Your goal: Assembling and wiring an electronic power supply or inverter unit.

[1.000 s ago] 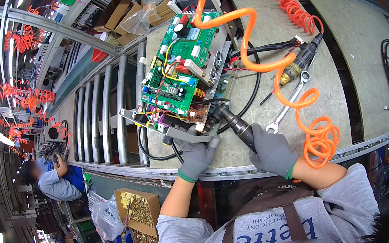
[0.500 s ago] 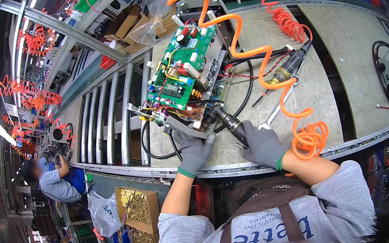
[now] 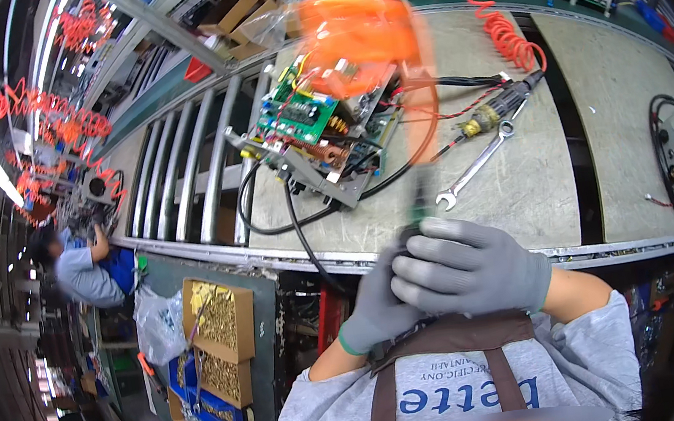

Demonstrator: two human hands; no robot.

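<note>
My two grey-gloved hands are together over the bench's front edge, close to my apron. The right hand (image 3: pixel 472 269) has its fingers wrapped over the left hand (image 3: pixel 383 302). Between them they grip a dark air tool (image 3: pixel 420 210), mostly hidden and smeared by motion, its visible end pointing up toward the blurred orange coiled hose (image 3: pixel 360 28). Beyond my hands sits an open metal chassis (image 3: pixel 334 185) carrying a green circuit board (image 3: pixel 296 114), with copper coils and loose wires. Neither hand touches it. To its right lies a silver combination wrench (image 3: pixel 476 167).
A yellow-and-black screwdriver tool (image 3: pixel 502 106) on a red coiled hose (image 3: pixel 511 47) lies right of the chassis. Metal rollers (image 3: pixel 189 170) run to the left. Boxes of brass screws (image 3: pixel 220 324) stand lower left. A co-worker (image 3: pixel 89 264) works at far left. Black cables loop over the bench edge.
Both hands have drawn back from the chassis toward my body, bringing the air tool along. The tool has swung upright, and the orange hose has bunched up over the board.
</note>
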